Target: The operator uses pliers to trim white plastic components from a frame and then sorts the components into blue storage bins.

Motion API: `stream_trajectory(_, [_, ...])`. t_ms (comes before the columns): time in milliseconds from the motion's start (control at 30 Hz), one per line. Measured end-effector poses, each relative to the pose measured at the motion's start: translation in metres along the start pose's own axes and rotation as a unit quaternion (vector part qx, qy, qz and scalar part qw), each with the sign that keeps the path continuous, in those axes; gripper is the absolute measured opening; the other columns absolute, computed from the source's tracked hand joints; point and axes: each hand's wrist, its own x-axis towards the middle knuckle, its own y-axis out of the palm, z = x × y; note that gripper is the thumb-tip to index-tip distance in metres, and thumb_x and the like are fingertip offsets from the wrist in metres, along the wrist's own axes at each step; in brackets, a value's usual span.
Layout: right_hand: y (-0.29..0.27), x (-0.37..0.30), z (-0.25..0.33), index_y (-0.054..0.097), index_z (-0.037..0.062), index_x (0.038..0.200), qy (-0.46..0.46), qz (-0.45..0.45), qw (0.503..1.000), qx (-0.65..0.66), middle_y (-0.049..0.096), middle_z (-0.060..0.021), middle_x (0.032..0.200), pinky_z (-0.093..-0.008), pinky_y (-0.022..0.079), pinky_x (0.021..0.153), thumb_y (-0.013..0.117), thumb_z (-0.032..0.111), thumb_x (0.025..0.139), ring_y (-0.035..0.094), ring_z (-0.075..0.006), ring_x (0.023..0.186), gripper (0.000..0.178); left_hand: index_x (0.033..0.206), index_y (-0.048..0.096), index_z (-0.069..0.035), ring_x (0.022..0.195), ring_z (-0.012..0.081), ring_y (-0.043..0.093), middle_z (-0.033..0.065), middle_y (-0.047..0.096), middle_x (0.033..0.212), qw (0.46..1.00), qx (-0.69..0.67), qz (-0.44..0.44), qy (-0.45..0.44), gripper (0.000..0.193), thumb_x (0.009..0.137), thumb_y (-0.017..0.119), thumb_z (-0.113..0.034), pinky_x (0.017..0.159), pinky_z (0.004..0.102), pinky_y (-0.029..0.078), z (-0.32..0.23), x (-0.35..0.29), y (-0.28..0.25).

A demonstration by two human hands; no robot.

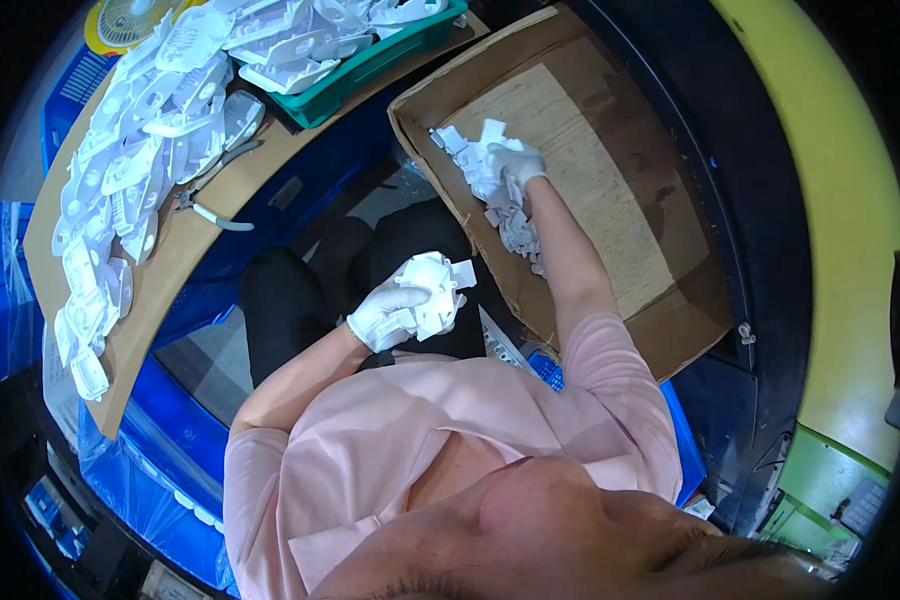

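Left gloved hand is curled around a clump of white parts over the lap, too overlapped to count, 1 squarish tab pointing right, long axis unclear. Right gloved hand, fingers bent, is at the white pile in 1 cardboard box; can't tell if it's gripping. 1 green tray beyond.

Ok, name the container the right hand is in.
The brown open-topped cardboard box: the white-gloved right hand is at its small white plastic pieces; no hand touches the green plastic tray.
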Motion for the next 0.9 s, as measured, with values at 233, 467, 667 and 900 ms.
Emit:
stream_trajectory(233, [-0.046,-0.087,0.041,0.064,0.0083,0.1,0.057,-0.008,0.766,0.64,0.064,-0.014,0.093,-0.0281,0.049,0.048,0.064,0.033,0.085,0.056,-0.0179,0.053,0.029,0.128,0.045,-0.012,0.109,0.0357,0.058,0.015,0.058,0.113,0.999,-0.03,0.015,-0.004,0.056,0.078,0.067,-0.006,0.079,0.0485,0.053,0.001,0.0,-0.014])
stream_trajectory(467, [-0.076,-0.159,0.071,0.06,-0.0028,0.087,0.038,0.4,0.468,0.787,0.057,-0.026,0.101,-0.0188,0.038,0.035,0.054,0.037,0.089,0.042,-0.0088,0.043,0.041,0.126,0.046,-0.015,0.111,0.0356,0.055,0.0133,0.057,0.117,0.998,-0.059,0.013,0.021,0.051,0.079,0.064,-0.007,0.082,0.0482,0.049,-0.006,-0.004,0.012])
stream_trajectory(667, [-0.051,-0.213,0.128,0.047,-0.0024,0.083,-0.019,0.518,0.383,0.765,0.044,-0.0105,0.09,-0.0198,0.035,0.039,0.058,0.025,0.088,0.043,-0.0084,0.053,0.03,0.126,0.045,-0.015,0.113,0.0359,0.052,0.0133,0.055,0.119,0.995,-0.076,0.039,0.061,0.051,0.079,0.063,-0.007,0.084,0.0472,0.047,-0.015,-0.026,0.027])
stream_trajectory(900, [-0.007,-0.239,0.153,0.047,-0.0043,0.102,0.061,0.596,0.451,0.662,0.046,-0.0121,0.09,-0.0164,0.032,0.032,0.053,0.03,0.092,0.036,-0.0053,0.042,0.037,0.13,0.045,-0.014,0.118,0.0376,0.048,0.016,0.051,0.125,0.98,-0.113,0.027,0.162,0.056,0.078,0.062,-0.005,0.085,0.0476,0.047,-0.029,-0.085,0.053])
